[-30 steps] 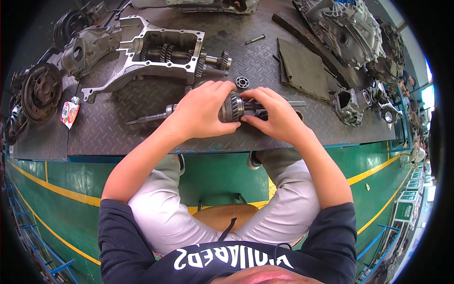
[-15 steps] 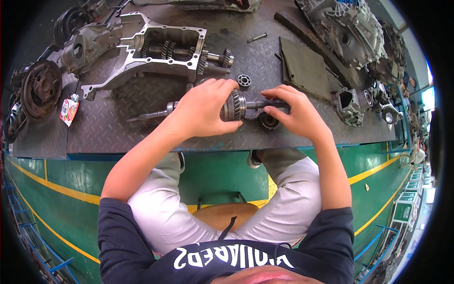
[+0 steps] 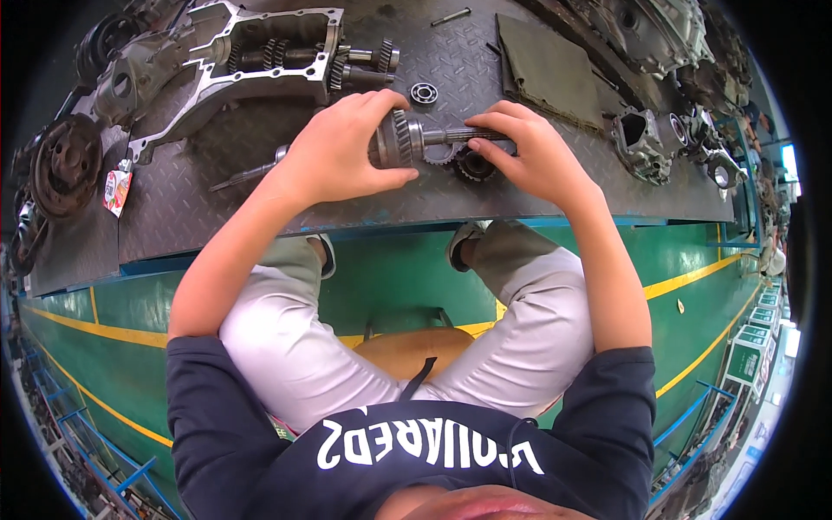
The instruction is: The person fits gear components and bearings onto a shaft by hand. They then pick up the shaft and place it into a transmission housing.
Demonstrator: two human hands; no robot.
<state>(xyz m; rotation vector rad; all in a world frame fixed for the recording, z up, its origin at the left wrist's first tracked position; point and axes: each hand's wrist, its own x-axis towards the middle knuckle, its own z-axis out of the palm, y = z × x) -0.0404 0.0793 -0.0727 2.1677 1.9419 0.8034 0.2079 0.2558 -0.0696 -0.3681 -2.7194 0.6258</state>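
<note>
A gear shaft (image 3: 451, 136) lies crosswise over the near part of the metal-topped bench, its thin tapered end to the left and its splined end to the right. My left hand (image 3: 342, 147) is closed around the helical gear section, thumb below and fingers over the top. With thumb and fingers, my right hand (image 3: 529, 152) pinches the splined end. Just under that end sits a dark toothed gear (image 3: 475, 166), partly hidden by my right hand. A ball bearing (image 3: 424, 94) lies loose beyond the shaft.
An opened gearbox housing (image 3: 251, 69) with gears inside stands at the back left. A folded dark cloth (image 3: 550, 74), a bolt (image 3: 451, 16) and a small metal casting (image 3: 641, 143) lie to the right. A rusty drum (image 3: 65, 163) and a red-white packet (image 3: 116, 191) are at left.
The bench and everything on it now appear higher in the picture, as the view has shifted. Both hands keep their hold on the shaft, with little other visible change.
</note>
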